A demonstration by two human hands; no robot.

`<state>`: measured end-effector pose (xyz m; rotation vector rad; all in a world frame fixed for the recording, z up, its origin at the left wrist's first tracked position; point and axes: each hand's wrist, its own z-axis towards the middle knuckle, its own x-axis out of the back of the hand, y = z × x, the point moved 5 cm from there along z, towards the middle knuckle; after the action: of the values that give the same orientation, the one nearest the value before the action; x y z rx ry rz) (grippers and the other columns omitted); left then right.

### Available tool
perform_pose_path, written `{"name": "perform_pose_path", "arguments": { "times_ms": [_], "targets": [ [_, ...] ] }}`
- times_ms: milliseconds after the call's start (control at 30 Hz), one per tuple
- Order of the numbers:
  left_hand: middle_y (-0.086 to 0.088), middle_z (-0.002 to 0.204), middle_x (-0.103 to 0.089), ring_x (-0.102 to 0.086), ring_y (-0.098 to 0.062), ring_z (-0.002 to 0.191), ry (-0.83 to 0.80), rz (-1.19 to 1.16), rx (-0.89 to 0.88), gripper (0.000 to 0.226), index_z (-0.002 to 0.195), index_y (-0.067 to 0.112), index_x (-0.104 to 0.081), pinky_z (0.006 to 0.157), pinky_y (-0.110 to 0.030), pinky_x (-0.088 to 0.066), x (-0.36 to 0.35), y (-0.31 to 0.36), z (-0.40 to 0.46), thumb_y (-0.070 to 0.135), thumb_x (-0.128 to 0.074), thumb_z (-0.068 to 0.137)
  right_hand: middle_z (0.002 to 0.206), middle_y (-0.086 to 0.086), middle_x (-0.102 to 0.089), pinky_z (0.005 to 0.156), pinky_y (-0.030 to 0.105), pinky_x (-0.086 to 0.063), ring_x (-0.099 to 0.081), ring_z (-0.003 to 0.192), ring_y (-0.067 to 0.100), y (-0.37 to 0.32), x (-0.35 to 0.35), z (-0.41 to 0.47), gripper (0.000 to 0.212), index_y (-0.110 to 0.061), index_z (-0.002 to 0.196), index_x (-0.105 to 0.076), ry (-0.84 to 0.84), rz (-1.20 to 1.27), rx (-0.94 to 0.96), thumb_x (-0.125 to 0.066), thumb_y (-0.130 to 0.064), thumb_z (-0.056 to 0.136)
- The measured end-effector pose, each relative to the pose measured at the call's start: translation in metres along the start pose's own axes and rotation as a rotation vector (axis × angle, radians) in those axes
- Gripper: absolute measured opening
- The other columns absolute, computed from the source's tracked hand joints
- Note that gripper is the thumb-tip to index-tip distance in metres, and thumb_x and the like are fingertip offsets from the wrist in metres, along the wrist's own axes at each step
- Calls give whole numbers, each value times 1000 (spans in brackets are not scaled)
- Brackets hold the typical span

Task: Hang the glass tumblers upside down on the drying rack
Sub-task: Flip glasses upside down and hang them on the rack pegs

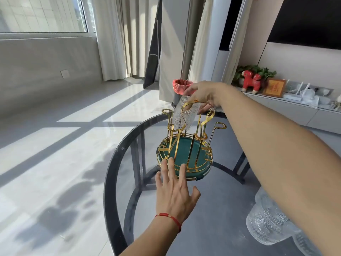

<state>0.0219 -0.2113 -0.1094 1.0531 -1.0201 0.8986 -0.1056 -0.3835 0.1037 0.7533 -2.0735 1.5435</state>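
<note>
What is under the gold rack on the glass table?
The rack stands on a round green tray with a gold rim. Below, through the glass table, dark legs show. The left hand covers the tray's near edge.

The right grip (202,96) holds a tumbler (182,113) tilted, mouth down, over a rear-left prong of the drying rack (184,156), which stands on the counter (118,159) below it. The left grip (173,189) rests nearer, fingertips touching the rack's front rim. More tumblers (269,226) stand near-right, under the forearm.
</note>
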Motion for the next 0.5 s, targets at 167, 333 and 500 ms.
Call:
{"name": "perform_pose_path", "arguments": {
  "times_ms": [167,333,500],
  "targets": [
    [-18,171,-7,4,-40,158,5,-4,2,76,155,26,-24,125,-60,-15,-1,0,0,65,-31,90,110,16,-64,61,34,-64,-71,85,31,-15,-11,3,68,-18,133,-61,-174,-160,-81,-85,3,73],
    [-17,171,-6,3,-40,158,2,-2,2,76,154,26,-24,125,-59,-15,-2,0,1,66,-31,90,113,16,-64,66,36,-64,-70,86,29,-15,-11,6,59,-17,136,-60,-161,-185,-63,-73,9,84],
    [-18,170,-8,1,-41,158,-1,3,3,78,155,25,-25,125,-59,-18,-1,0,1,67,-32,90,118,24,-71,74,38,-63,-70,86,28,3,-8,-2,43,-14,136,-62,-47,-76,9,-64,-17,94]
  ]
}}
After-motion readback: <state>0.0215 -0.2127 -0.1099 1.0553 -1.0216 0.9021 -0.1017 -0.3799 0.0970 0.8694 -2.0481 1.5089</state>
